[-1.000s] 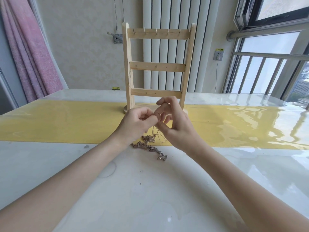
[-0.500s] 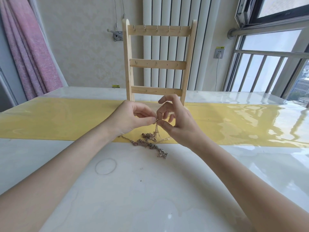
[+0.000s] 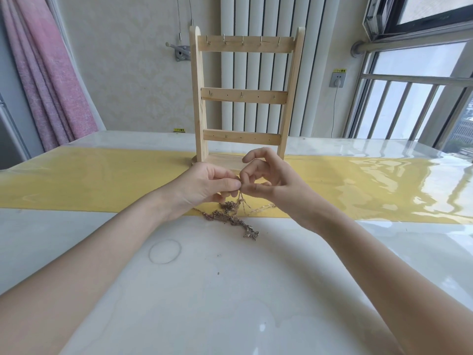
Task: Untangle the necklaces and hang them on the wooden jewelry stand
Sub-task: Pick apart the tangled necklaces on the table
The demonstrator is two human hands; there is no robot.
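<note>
Step in hand: untangling; nothing hangs yet. Reference landmark: the pale three-rung wooden jewelry stand (image 3: 244,98), count one, upright on the yellow strip of the glossy white desk (image 3: 230,290). In front of its base, my left hand (image 3: 204,187) holds a narrow grip, thumb and forefinger pinching a thin chain. My right hand (image 3: 271,183) pinches the same strand just beside it. Below both, the knotted clump of gold-brown necklaces (image 3: 230,216) lies on the desk; I cannot count them. Next move, as I judge it: draw one strand free gently, without tightening the knot.
</note>
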